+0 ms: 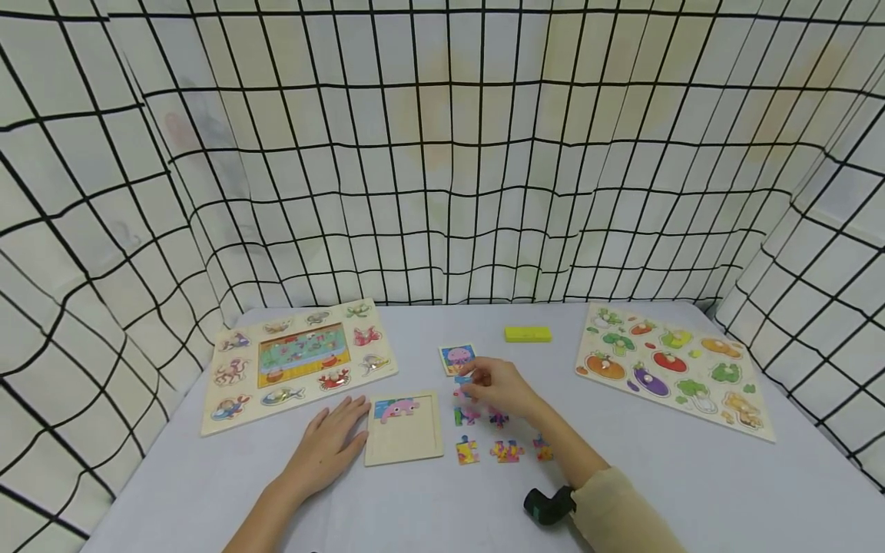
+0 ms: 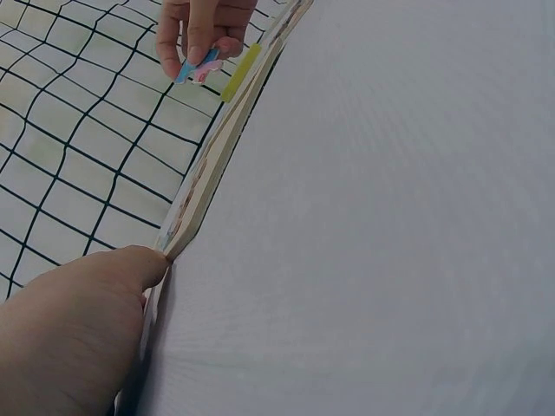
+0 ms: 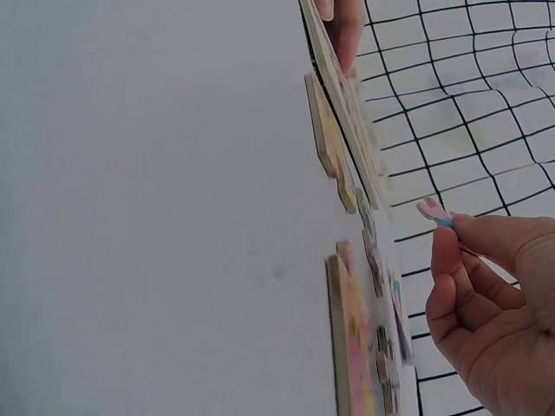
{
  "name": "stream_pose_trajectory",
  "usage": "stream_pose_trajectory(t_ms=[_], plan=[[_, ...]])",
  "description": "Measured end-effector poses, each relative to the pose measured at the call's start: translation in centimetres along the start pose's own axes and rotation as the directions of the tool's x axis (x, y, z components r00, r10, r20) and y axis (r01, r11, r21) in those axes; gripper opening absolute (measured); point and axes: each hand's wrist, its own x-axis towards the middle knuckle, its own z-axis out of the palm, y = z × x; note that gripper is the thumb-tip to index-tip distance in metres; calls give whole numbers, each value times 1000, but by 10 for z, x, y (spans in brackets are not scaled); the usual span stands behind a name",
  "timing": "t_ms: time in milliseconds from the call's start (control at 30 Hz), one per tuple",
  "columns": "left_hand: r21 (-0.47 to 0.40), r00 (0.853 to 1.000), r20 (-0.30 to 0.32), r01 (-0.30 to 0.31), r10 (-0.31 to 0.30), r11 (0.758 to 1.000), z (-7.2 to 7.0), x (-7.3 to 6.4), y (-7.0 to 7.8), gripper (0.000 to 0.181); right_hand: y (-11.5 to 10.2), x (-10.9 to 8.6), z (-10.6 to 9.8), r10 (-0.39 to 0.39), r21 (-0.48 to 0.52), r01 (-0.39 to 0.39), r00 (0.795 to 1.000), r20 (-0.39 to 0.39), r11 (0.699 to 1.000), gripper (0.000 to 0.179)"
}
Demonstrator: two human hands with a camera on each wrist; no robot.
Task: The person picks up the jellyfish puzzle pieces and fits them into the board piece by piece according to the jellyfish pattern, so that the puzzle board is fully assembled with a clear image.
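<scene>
My right hand (image 1: 501, 388) pinches a blue-and-pink jigsaw piece (image 3: 434, 211) between thumb and index finger, held up off the table. Below that hand lie several loose jigsaw pieces (image 1: 508, 452), some partly hidden by it. To their left is a square wooden puzzle tray (image 1: 404, 449), its upper left part filled with joined pieces showing a pink animal (image 1: 399, 409) on blue. Fingers spread and straight, my left hand (image 1: 328, 445) rests on the table with its fingertips at the tray's left edge. A small square picture of a pink creature (image 1: 457, 355) lies just beyond the right hand.
A sea-animal puzzle board (image 1: 235, 407) lies at the back left, a vegetable puzzle board (image 1: 674, 369) at the right. At the back is a yellow block (image 1: 528, 334). A black device (image 1: 546, 507) sits by the right sleeve. White walls with black netting (image 1: 449, 169) enclose the table.
</scene>
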Motion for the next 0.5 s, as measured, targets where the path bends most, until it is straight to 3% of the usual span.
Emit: stream_pose_trajectory(t_ms=[500], plan=[[3,1000,8,4,-4,1000,-2,0,1,47,-8,21,29,-117,-102,126,989,93,987,14]])
